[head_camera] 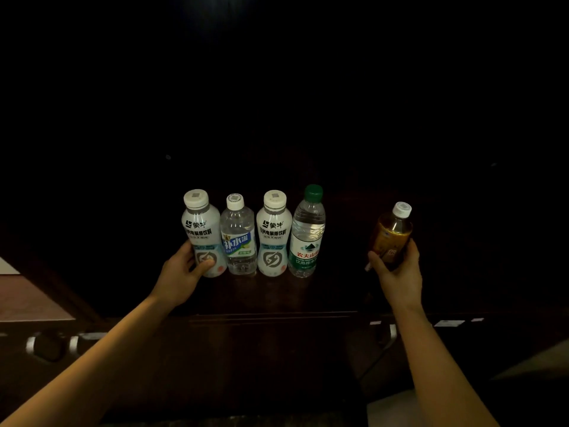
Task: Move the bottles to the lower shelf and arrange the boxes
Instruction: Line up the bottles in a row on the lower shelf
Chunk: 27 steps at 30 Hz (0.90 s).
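1. On the dark wooden shelf [271, 297], four plastic bottles stand upright in a close row, side by side and nearly touching, with the space behind them almost black.
2. Leftmost is a white opaque drink bottle with a wide white cap and black lettering [201, 232]; next to it stands a shorter clear bottle with a blue-and-white label and a white cap [238, 238].
3. Third comes a second white opaque drink bottle of the same design [273, 234], and at the right end of the row a clear water bottle with a green cap and a green-and-red label [307, 235].
4. The left hand [184, 272] wraps around the lower part of the leftmost white bottle — thumb across the front of the label, the other fingers hidden behind it — while the bottle's base sits on the shelf.
5. The right hand [400, 272] is closed around an amber tea bottle with a white cap [392, 235], gripping its lower half with the thumb on the left side and the fingers curled round the right.
6. That amber bottle sits well apart from the row, off to the right, tilted slightly; whether its base touches the shelf I cannot tell, since the hand covers it.
7. Both bare forearms reach in from the bottom corners over the shelf's front edge — a few pale metal fittings [30, 345] glint along the dim surface below.
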Each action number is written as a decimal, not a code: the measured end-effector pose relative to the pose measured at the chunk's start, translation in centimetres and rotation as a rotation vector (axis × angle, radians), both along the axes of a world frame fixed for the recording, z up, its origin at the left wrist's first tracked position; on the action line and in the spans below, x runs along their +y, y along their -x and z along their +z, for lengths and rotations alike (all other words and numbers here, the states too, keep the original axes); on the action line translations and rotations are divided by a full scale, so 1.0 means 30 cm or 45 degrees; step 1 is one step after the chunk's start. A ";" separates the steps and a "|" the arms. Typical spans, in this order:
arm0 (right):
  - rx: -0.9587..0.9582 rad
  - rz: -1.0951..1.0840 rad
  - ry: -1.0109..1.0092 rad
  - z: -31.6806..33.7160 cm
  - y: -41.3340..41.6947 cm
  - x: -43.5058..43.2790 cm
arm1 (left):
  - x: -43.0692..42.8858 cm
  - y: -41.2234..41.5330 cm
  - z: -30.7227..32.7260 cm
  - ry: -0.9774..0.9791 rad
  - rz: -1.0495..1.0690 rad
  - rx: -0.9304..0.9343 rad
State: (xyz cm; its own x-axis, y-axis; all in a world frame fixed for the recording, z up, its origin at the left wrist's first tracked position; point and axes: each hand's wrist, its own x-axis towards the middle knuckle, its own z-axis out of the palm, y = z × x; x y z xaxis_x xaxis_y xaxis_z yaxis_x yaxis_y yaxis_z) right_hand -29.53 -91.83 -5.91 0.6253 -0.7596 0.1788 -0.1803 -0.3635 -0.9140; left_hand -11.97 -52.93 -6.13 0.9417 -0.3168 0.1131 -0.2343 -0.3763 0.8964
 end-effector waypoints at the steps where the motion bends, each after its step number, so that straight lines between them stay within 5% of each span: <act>1: -0.001 0.012 0.004 -0.001 -0.005 -0.005 | 0.000 0.000 0.001 -0.001 -0.001 0.002; 27: 0.039 0.224 0.081 -0.002 -0.110 0.228 | -0.020 0.025 0.020 -0.016 0.054 0.066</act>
